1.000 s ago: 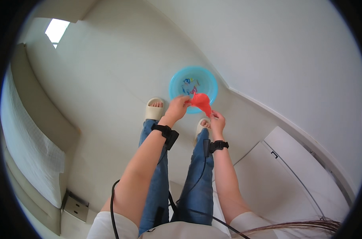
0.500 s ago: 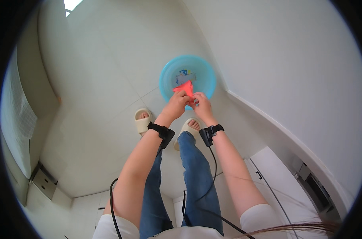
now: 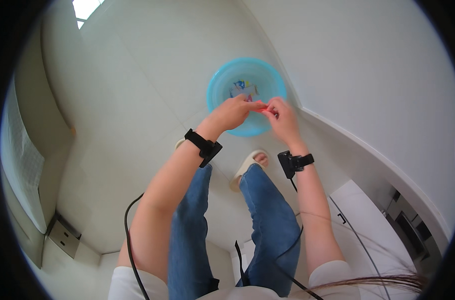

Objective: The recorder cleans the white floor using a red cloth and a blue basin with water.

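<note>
A small coral-red piece that looks like cloth (image 3: 260, 106) is stretched between my two hands, mostly hidden by the fingers. My left hand (image 3: 231, 113) is closed on one end, its index finger lying along the piece. My right hand (image 3: 284, 120) pinches the other end with thumb and fingers. Both hands are over the near part of a round light-blue plastic basin (image 3: 215, 85) on the floor. A coloured picture (image 3: 241, 86) shows at the basin's bottom, partly behind my left hand. Whether there is water in the basin, I cannot tell.
The basin stands on pale floor tiles (image 3: 137, 120), close to a white wall (image 3: 367, 65) on the right. My feet in cream slippers (image 3: 245, 170) are just nearer than it. Black straps with cables are on both wrists. A white cabinet (image 3: 367, 220) is at the lower right.
My hands have moved apart, the right one further right. The red piece, hanging spread before, is now drawn into a narrow strip between them. The whole view has shifted slightly.
</note>
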Demonstrator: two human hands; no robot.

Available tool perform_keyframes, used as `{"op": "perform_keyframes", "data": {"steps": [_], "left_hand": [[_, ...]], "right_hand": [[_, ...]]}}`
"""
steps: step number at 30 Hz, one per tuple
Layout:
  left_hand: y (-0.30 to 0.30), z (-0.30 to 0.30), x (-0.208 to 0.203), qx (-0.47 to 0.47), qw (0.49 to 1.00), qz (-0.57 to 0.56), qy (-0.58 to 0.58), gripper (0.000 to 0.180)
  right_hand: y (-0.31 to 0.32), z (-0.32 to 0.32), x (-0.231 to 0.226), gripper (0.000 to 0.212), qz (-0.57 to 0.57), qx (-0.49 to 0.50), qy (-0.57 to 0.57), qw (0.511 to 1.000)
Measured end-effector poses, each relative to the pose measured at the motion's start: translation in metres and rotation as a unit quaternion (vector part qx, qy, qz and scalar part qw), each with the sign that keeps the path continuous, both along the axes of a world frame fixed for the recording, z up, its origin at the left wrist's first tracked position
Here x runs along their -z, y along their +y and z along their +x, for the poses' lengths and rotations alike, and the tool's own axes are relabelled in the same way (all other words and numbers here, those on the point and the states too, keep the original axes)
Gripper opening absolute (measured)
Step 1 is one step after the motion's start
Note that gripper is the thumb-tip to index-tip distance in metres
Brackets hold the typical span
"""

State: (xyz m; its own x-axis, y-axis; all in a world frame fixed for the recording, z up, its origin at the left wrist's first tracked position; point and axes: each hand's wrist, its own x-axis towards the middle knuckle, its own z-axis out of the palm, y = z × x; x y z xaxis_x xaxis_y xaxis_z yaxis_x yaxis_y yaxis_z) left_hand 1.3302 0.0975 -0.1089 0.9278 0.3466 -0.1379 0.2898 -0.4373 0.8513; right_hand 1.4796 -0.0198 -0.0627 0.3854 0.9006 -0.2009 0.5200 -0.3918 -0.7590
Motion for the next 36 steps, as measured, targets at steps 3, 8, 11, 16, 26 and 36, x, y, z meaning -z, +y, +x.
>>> {"op": "perform_keyframes", "data": {"steps": [3, 8, 11, 16, 26, 36], "left_hand": [[0.023, 0.007, -0.007, 0.041, 0.999, 0.033, 0.014, 0.033], [0.072, 0.01, -0.016, 0.028, 0.988, 0.088, 0.124, 0.017], [0.086, 0.007, 0.028, 0.058, 0.96, 0.241, 0.13, 0.014], [0.059, 0.025, 0.098, 0.182, 0.879, 0.395, 0.194, 0.014], [0.034, 0.028, 0.163, 0.18, 0.822, 0.482, 0.243, 0.011], [0.096, -0.003, -0.035, 0.074, 0.985, 0.124, 0.091, 0.015]], "right_hand": [[0.012, 0.014, -0.008, 0.017, 0.001, -0.019, -0.027, 0.999], [0.036, 0.047, 0.01, 0.019, -0.045, -0.045, -0.012, 0.998], [0.051, 0.066, 0.036, 0.018, -0.078, -0.092, -0.023, 0.992], [0.069, 0.064, 0.126, 0.021, -0.151, -0.238, -0.089, 0.955], [0.083, 0.041, 0.199, 0.017, -0.317, -0.363, -0.192, 0.855], [0.05, 0.067, -0.037, 0.011, -0.077, -0.288, -0.05, 0.953]]}}
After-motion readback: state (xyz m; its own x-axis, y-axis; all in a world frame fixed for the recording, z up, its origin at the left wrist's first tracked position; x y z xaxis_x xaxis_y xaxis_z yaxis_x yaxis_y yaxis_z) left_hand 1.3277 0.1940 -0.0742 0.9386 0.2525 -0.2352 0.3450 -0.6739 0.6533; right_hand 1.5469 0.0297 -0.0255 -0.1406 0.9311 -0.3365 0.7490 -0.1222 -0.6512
